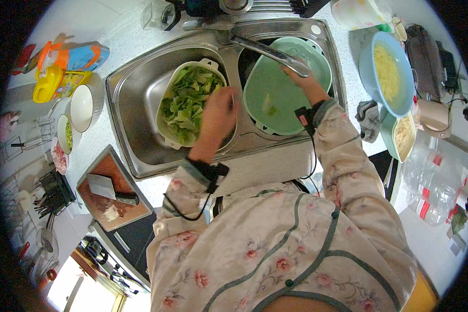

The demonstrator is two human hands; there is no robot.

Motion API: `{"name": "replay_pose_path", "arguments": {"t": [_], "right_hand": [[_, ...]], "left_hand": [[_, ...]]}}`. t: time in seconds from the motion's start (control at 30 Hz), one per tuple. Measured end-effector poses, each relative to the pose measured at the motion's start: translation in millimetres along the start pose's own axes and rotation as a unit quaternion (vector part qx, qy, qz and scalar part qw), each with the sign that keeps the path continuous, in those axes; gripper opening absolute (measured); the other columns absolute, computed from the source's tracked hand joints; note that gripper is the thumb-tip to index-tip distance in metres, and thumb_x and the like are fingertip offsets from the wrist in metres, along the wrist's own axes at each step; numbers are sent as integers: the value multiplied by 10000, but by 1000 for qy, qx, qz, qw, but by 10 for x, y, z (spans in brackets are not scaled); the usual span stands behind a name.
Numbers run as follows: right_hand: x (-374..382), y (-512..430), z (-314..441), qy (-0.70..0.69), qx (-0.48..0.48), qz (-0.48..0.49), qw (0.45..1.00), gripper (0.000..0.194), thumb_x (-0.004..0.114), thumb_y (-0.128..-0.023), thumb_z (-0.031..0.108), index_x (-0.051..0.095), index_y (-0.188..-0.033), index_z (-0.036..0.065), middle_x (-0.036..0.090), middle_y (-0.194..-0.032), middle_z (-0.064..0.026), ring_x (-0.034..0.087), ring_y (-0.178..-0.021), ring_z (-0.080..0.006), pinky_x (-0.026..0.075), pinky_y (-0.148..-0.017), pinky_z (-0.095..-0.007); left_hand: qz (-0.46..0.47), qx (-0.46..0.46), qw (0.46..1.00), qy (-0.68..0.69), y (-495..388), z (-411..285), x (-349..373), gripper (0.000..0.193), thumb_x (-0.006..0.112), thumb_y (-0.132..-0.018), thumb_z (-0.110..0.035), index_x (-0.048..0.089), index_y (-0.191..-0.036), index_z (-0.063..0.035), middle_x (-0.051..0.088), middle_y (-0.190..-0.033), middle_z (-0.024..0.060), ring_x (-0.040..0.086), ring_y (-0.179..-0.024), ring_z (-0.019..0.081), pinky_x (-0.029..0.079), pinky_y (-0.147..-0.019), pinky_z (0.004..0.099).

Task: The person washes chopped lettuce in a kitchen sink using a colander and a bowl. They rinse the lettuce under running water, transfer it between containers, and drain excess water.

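Observation:
My left hand (220, 111) is blurred over the right side of a pale colander-like basin (159, 107). Chopped leafy greens (187, 99) fill that basin, which sits in the left bowl of a steel double sink (140, 128). Whether the hand holds anything is not visible. My right hand (305, 82) reaches over the far right part of a green plastic basin (257, 84) in the right bowl. The faucet spout (271, 55) covers part of its fingers. A small piece of leaf (271, 110) lies inside the green basin, which seems to hold some water.
Left of the sink, a cleaver (101, 186) lies on a cutting board (93, 208), near white bowls (82, 107) and cleaning bottles (84, 58). At right stand a blue bowl (366, 66) of pale yellow strips, a grey cloth (368, 119) and a smaller container (390, 136).

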State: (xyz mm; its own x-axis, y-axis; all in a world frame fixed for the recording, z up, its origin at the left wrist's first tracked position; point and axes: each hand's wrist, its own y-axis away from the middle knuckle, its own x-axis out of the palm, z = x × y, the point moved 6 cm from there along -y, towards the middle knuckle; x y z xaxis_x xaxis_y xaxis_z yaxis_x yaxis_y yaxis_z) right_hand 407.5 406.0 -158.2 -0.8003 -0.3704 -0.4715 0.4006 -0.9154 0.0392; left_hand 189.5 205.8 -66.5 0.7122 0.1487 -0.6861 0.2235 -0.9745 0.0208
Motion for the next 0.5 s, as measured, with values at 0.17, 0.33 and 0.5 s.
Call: {"name": "replay_pose_path", "arguments": {"t": [0.17, 0.33, 0.5], "right_hand": [[128, 114, -23, -51, 158, 77, 983, 378, 685, -698, 234, 618, -1012, 35, 652, -832, -138, 639, -706, -249, 491, -622, -365], [-175, 497, 190, 92, 147, 113, 978, 308, 638, -768, 165, 592, -1020, -6, 618, -759, -60, 577, -646, -115, 492, -642, -267], [-360, 1013, 639, 17, 97, 25, 995, 400, 635, -747, 259, 581, -1065, 22, 626, -915, -151, 613, -821, -266, 475, -736, -341]], "left_hand": [[39, 111, 982, -149, -127, -745, 883, 329, 583, -783, -159, 565, -1100, -72, 517, -1119, 202, 494, -1033, 374, 454, -843, 431], [271, -16, 944, -190, -189, -327, 1551, 292, 587, -806, -201, 583, -1072, -81, 548, -1110, 185, 550, -980, 367, 464, -834, 421], [163, -339, 832, 407, -67, -182, 1474, 228, 550, -850, -214, 580, -993, -39, 587, -1023, 153, 592, -924, 285, 497, -759, 381]]}}
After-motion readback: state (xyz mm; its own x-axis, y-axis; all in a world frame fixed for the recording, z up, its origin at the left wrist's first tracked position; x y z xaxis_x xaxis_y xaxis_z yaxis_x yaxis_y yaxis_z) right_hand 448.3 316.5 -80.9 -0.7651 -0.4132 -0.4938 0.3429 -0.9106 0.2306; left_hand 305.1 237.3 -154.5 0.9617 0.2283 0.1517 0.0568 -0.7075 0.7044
